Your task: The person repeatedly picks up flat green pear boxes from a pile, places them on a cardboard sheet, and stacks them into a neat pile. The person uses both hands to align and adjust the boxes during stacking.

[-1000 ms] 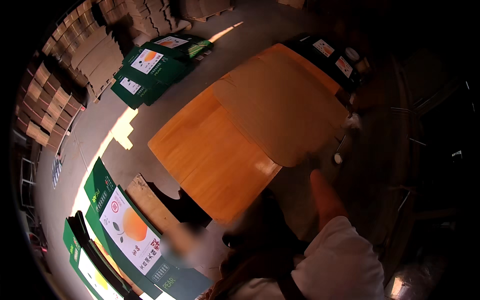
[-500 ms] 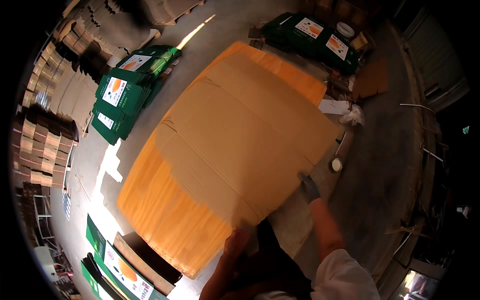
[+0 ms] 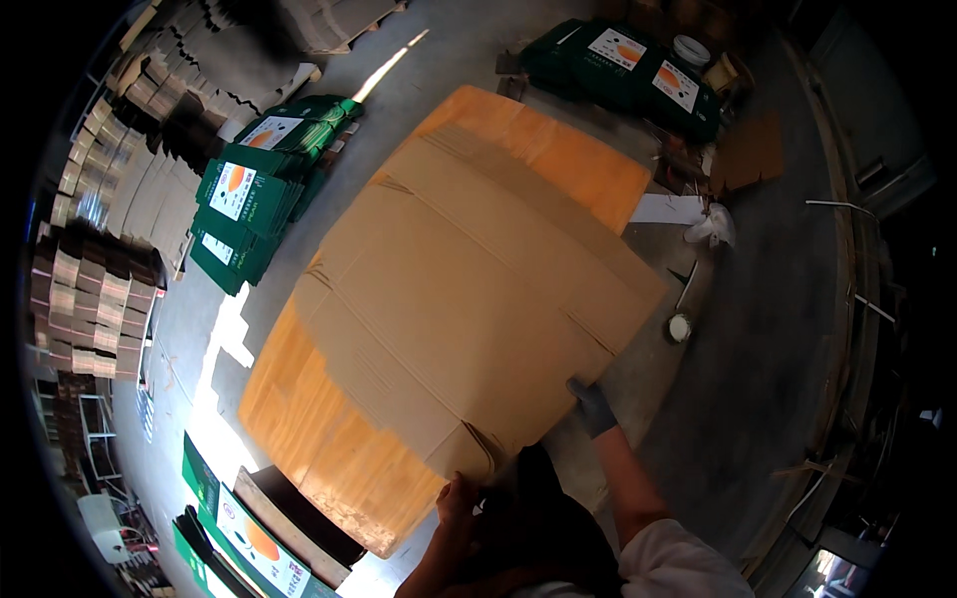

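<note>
A large flat brown cardboard sheet with creases and slit flaps lies across an orange wood-grain tabletop. My bare left hand is closed on the sheet's near corner, beside a small lifted flap. On the right edge, my right hand wears a dark grey glove and pinches the cardboard, its thumb over the top. The fingers beneath the sheet are hidden.
Stacks of green printed cartons stand at the left, far right and lower left. Bundled brown cardboard lines the left side. A small round tub and a white plastic bag lie on the floor at right.
The cardboard sheet has shifted toward me and to the left on the tabletop. Both hands have moved with it, and the near corner flap now stands up more plainly.
</note>
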Action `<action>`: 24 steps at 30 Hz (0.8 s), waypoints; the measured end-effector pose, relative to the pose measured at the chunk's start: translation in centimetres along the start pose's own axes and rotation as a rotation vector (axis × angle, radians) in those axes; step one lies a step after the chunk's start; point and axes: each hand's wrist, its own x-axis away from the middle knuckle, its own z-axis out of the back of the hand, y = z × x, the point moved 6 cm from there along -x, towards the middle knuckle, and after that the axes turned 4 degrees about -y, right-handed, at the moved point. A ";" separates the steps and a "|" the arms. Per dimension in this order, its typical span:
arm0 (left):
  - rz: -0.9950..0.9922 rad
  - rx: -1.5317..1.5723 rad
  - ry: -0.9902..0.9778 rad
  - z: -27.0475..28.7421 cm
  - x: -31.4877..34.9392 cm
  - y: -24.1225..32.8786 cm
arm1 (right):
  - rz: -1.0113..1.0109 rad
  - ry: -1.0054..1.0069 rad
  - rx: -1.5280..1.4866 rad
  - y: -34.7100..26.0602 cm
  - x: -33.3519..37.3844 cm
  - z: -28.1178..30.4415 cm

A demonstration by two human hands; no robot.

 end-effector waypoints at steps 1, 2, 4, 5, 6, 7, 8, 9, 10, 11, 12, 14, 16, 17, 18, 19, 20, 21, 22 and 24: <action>0.011 -0.006 0.061 1.2 0.5 -0.3 | -0.009 -0.017 0.019 1.3 0.5 -0.1; 0.022 -0.013 0.122 2.5 1.1 -0.5 | -0.018 -0.034 0.037 2.6 1.0 -0.4; -0.009 -0.013 0.089 6.0 1.8 -0.6 | -0.050 -0.052 0.026 5.1 2.8 -1.3; -0.021 0.007 0.103 7.8 2.1 -0.7 | -0.066 -0.054 -0.002 6.2 3.7 -1.7; -0.031 0.032 0.113 9.0 2.4 -0.9 | -0.078 -0.055 -0.023 6.9 4.5 -1.9; -0.071 0.033 0.099 9.0 3.0 -0.4 | -0.055 0.064 0.108 7.0 4.5 0.4; -0.081 0.004 0.002 9.1 3.4 0.0 | -0.027 0.189 0.242 6.5 4.0 4.5; -0.150 -0.103 -0.033 10.4 3.8 0.9 | -0.006 0.303 0.369 5.9 4.0 7.1; -0.138 -0.018 -0.061 11.1 4.9 1.7 | 0.193 0.512 0.565 3.7 5.2 8.7; -0.124 0.067 -0.088 11.7 6.0 2.5 | 0.398 0.719 0.761 1.3 6.7 9.0; -0.119 0.078 -0.103 12.8 7.2 3.4 | 0.370 0.630 0.797 0.4 6.8 7.1; -0.128 0.105 -0.073 14.8 8.8 4.4 | 0.316 0.450 0.865 -2.5 7.2 2.0; -0.125 0.128 -0.133 15.4 8.5 4.2 | 0.255 0.443 1.244 -4.3 6.6 0.1; -0.126 0.139 -0.159 15.7 8.1 4.1 | 0.217 0.431 1.431 -4.8 6.2 -0.7; -0.102 0.133 -0.173 16.4 7.8 3.8 | 0.172 0.455 1.480 -5.2 5.8 -0.9; -0.083 0.126 -0.182 17.3 7.4 3.7 | 0.127 0.470 1.525 -5.3 5.2 -1.3; -0.063 0.120 -0.191 18.0 7.0 3.5 | 0.080 0.486 1.571 -5.3 4.8 -1.4; -0.056 0.127 -0.161 18.4 6.5 3.0 | 0.088 0.478 1.579 -5.3 4.3 -1.3; -0.049 0.133 -0.132 18.5 6.0 2.5 | 0.096 0.472 1.588 -5.2 3.9 -1.2; -0.039 0.139 -0.089 19.2 4.9 2.0 | 0.138 0.462 1.603 -5.1 3.4 -1.3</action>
